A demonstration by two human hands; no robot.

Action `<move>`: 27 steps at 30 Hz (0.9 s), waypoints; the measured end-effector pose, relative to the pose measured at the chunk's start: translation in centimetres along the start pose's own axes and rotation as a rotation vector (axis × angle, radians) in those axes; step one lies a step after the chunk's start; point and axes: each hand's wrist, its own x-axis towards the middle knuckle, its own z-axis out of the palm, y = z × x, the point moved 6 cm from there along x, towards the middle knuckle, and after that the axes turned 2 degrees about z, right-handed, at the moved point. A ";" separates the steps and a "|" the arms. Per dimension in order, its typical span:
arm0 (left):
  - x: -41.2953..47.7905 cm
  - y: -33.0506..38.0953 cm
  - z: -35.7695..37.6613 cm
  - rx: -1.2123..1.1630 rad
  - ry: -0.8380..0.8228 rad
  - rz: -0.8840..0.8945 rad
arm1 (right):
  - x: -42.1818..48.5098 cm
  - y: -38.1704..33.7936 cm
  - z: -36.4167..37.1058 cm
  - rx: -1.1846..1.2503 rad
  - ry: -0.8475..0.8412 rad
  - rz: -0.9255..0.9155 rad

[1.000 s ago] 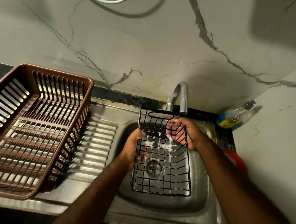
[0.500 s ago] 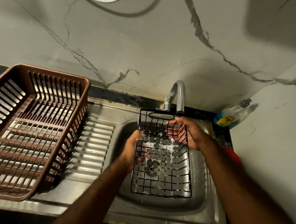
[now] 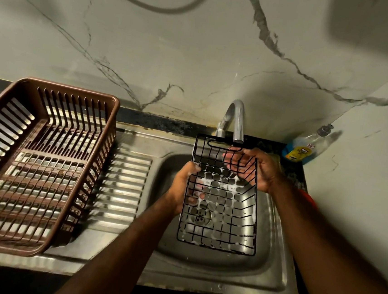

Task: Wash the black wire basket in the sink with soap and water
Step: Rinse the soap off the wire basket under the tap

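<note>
The black wire basket [image 3: 220,211] is held over the steel sink [image 3: 265,253], its far end under the faucet [image 3: 236,120]. White soap foam clings to its wires. My left hand [image 3: 182,183] grips the basket's left rim, fingers curled round the wires. My right hand [image 3: 257,169] is at the far right corner, palm against the side wall and fingers reaching inside the basket behind the wires. Whether water runs from the spout is unclear. The drain [image 3: 201,216] shows through the basket's bottom.
A brown plastic dish rack [image 3: 37,162] stands on the ribbed drainboard [image 3: 122,187] to the left. A soap bottle [image 3: 304,148] leans in the back right corner, and a red object [image 3: 306,198] peeks out behind my right forearm. Marble walls close the back and right.
My right hand has shifted slightly along the basket's far right corner. The basket stays in about the same place under the faucet, and my left hand keeps its grip.
</note>
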 end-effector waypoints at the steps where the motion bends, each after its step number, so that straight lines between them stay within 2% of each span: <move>1: 0.2 0.1 0.1 0.004 -0.002 0.006 | 0.0 -0.2 0.0 0.015 -0.002 -0.010; 6: 0.9 1.0 0.9 -0.026 -0.043 0.008 | 0.3 -1.2 0.0 0.040 0.024 -0.056; 10: 1.3 1.2 1.1 0.035 -0.057 0.026 | 0.1 -1.2 -0.8 0.020 0.034 -0.048; 14: 1.2 1.4 0.7 0.075 -0.032 0.064 | -0.1 -1.0 -0.7 0.043 -0.010 -0.029; 20: 1.4 1.1 -1.4 0.144 0.049 0.047 | 0.5 -0.2 1.0 0.039 0.030 -0.022; 27: 2.1 0.4 -3.4 0.043 0.008 0.017 | 1.2 0.7 1.5 -0.023 0.119 -0.007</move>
